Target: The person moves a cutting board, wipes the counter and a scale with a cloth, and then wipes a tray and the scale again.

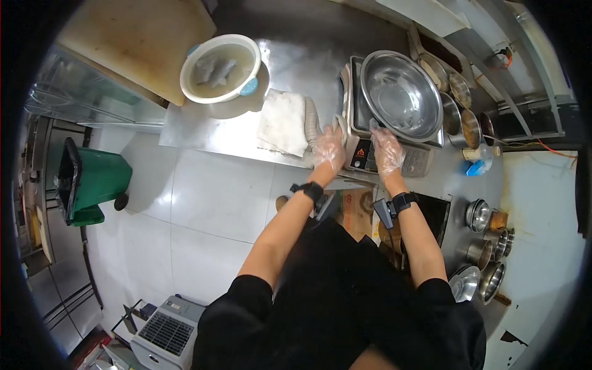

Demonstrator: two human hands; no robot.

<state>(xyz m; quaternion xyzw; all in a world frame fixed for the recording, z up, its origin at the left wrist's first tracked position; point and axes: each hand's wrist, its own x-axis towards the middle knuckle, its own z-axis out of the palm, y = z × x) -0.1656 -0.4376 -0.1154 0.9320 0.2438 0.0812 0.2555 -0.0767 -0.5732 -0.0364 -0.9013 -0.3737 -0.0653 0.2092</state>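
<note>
Both hands wear clear plastic gloves. My left hand (pixel 328 150) is closed on the edge of a grey cloth (pixel 312 123), beside a folded white towel (pixel 282 122) on the steel counter. Over the front of a scale (pixel 361 154) with a lit red display is my right hand (pixel 387 151). Its fingers are drawn together near the lower rim of a large steel bowl (pixel 402 95); what they hold, if anything, is too small to make out. The bowl rests tilted on the scale's platform.
A white basin (pixel 253 86) of cloudy water holds grey pieces. Left of it lies a large cutting board (pixel 132 37). Metal pots (pixel 472 128) line the right side, with stacked bowls (pixel 465 283) below. A green bin (pixel 105 176) stands on the tiled floor.
</note>
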